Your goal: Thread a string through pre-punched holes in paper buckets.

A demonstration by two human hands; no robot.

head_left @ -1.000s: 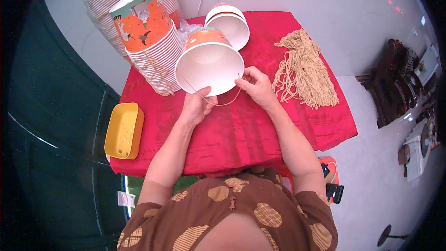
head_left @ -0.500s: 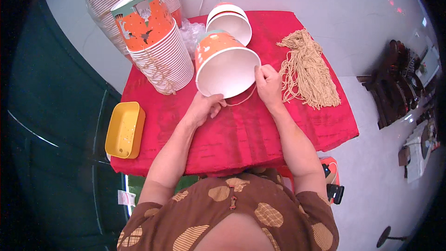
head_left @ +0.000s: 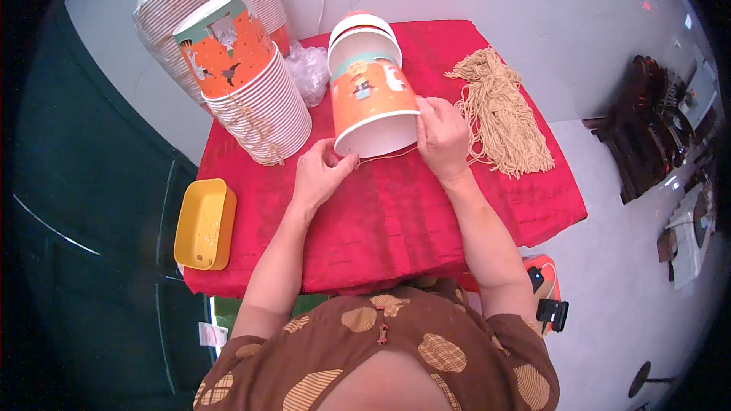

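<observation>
A paper bucket (head_left: 369, 91), orange with green trim and printed figures, is tipped with its white mouth toward me. My right hand (head_left: 443, 137) pinches its rim on the right side. By the lower left of the rim, my left hand (head_left: 324, 173) has thumb and fingers pressed together on one end of a thin tan string (head_left: 388, 156). That string runs under the mouth across to my right hand; whether it passes through the bucket wall is hidden. Right behind stand two more paper buckets lying on their sides, the nearer one (head_left: 365, 44) showing its white inside.
Tall stacked paper buckets (head_left: 266, 110) lean at the back left, near crumpled clear plastic (head_left: 308, 76). A bundle of tan strings (head_left: 506, 118) lies at the right of the red-covered table (head_left: 365, 221). A yellow tray (head_left: 229, 221) sits at the left edge.
The bucket has turned so its printed side shows more and its mouth points lower. My left hand has shifted left, from under the rim to its lower left corner.
</observation>
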